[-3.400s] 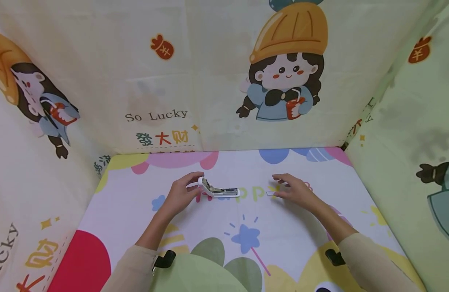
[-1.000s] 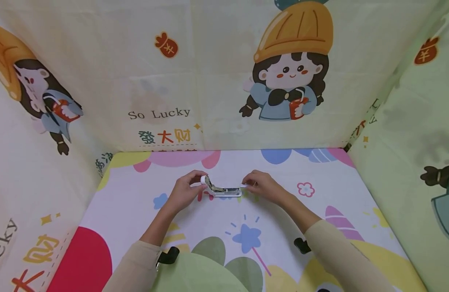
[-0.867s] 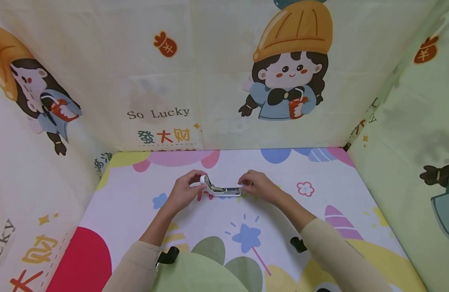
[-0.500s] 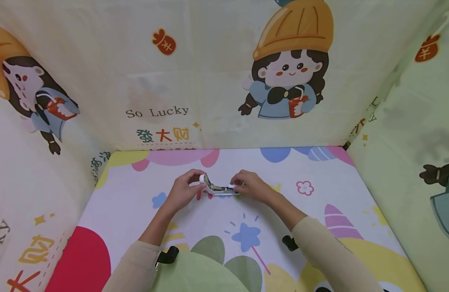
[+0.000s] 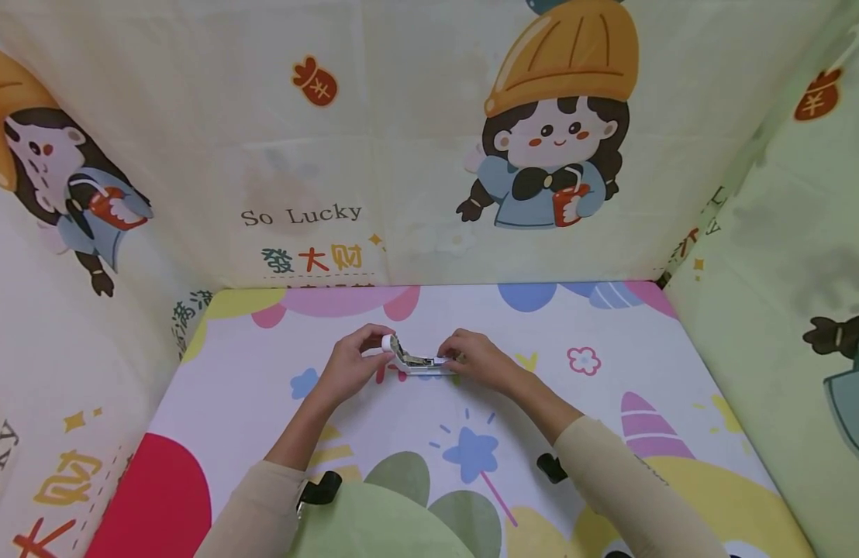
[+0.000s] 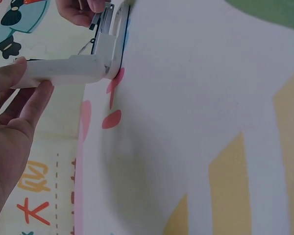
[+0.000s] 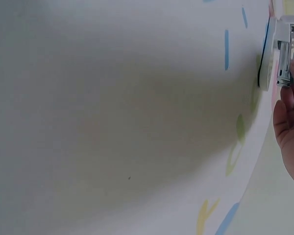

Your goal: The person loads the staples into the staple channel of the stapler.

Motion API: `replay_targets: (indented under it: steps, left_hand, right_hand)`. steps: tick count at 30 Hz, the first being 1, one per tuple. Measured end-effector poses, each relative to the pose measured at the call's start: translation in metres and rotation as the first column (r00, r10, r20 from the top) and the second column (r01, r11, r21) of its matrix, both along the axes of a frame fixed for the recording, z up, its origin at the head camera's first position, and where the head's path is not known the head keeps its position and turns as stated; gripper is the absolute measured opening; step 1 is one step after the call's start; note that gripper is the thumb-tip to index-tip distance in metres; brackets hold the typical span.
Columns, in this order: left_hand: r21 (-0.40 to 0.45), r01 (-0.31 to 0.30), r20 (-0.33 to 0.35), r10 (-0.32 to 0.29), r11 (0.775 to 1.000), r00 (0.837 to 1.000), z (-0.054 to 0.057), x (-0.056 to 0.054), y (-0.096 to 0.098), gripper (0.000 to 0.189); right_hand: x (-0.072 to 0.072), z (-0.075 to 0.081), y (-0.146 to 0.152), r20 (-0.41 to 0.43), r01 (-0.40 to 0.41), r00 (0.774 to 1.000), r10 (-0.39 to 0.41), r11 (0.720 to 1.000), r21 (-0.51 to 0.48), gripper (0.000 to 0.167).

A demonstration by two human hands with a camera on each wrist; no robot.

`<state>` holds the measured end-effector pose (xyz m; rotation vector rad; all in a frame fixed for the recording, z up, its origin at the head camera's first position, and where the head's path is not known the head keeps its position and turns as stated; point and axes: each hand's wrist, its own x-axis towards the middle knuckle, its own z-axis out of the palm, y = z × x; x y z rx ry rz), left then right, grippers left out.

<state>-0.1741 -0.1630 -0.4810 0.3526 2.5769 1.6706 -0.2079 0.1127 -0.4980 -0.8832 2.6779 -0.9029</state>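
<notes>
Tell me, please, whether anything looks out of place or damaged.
Only a tiny dark speck on the pale tablecloth stands out; I cannot tell what it is. The white stapler gapes open, but the left hand holds its cover, so that seems deliberate.

Table (image 5: 541, 418) with bright shapes under my fingers (image 6: 38, 100). Cream back wall (image 5: 408, 155) past them; left wall (image 5: 25, 325) and right wall (image 5: 764, 186) beside.

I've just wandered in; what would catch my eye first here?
Probably the big printed girl in an orange hat, on the cloth backdrop behind the table. Then the opened white stapler between two hands mid-scene: the left hand grips its raised end, the right hand works at its other end. A large red shape stands out at lower left.
</notes>
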Motion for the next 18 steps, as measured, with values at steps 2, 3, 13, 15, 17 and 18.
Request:
replay_targets:
  steps: [2, 3, 13, 15, 17, 18]
  left_hand:
    - [0.004, -0.002, -0.001, 0.002, 1.000, 1.000, -0.0006, -0.0001, -0.0001, 0.032]
    - [0.007, -0.002, -0.002, 0.002, 1.000, 1.000, -0.0008, -0.0003, -0.0001, 0.032]
    - [0.011, -0.009, 0.017, 0.009, 1.000, 1.000, -0.0006, 0.0001, 0.0009, 0.033]
    - [0.008, -0.010, 0.016, 0.010, 1.000, 1.000, -0.0003, 0.0001, 0.0008, 0.033]
    - [0.012, -0.008, 0.008, 0.008, 1.000, 1.000, -0.0004, -0.0002, 0.0007, 0.033]
    - [0.014, -0.007, 0.004, 0.007, 1.000, 1.000, -0.0007, -0.0004, 0.0005, 0.033]
  right_hand:
    - [0.0003, 0.0000, 0.0011, -0.006, -0.006, 1.000, 0.006, 1.000, -0.004, 0.018]
    - [0.0004, -0.0002, 0.0015, -0.010, -0.007, 1.000, 0.007, 1.000, -0.002, 0.017]
    - [0.0019, -0.0008, 0.0017, -0.099, -0.033, 0.995, 0.033, 0.999, 0.007, 0.016]
    - [0.0019, -0.0012, 0.0013, -0.114, -0.039, 0.993, 0.040, 0.999, 0.006, 0.016]
    - [0.0020, -0.0017, 0.0006, -0.116, -0.035, 0.993, 0.035, 0.999, 0.006, 0.016]
    - [0.0021, -0.0019, 0.0002, -0.115, -0.030, 0.993, 0.031, 1.000, 0.004, 0.016]
